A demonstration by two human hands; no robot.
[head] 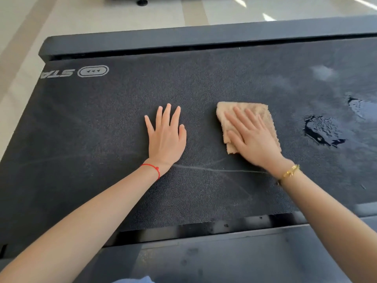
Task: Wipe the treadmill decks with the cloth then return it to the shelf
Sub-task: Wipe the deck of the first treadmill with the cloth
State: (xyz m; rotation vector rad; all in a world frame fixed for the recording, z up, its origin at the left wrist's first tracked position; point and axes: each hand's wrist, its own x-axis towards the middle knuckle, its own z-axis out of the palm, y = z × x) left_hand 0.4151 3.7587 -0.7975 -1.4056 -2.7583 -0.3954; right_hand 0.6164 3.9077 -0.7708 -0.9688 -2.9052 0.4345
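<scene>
Nearest the viewer, a dark side rail [234,260] is running along the near edge of a treadmill, with a scrap of blue fabric [140,280] showing at the bottom edge. Two bare forearms are reaching out from the near corners over the black textured treadmill belt [102,139]. The left hand [166,137], with a red string bracelet [152,167] around its wrist, is lying flat on the belt with fingers spread, holding nothing. Just to its right, the right hand [253,137], wearing a gold bracelet [290,170], is pressing palm-down with fingers spread on a folded beige cloth [263,115], which is lying flat on the belt near the middle. A thin pale streak [214,170] is crossing the belt between the two wrists. Farther right, shiny wet patches [322,130] are glistening on the belt. At the far left, a white printed logo [92,71] is showing upside down. Beyond it, the far side rail [204,35] is crossing the view, with pale floor [102,15] behind.
</scene>
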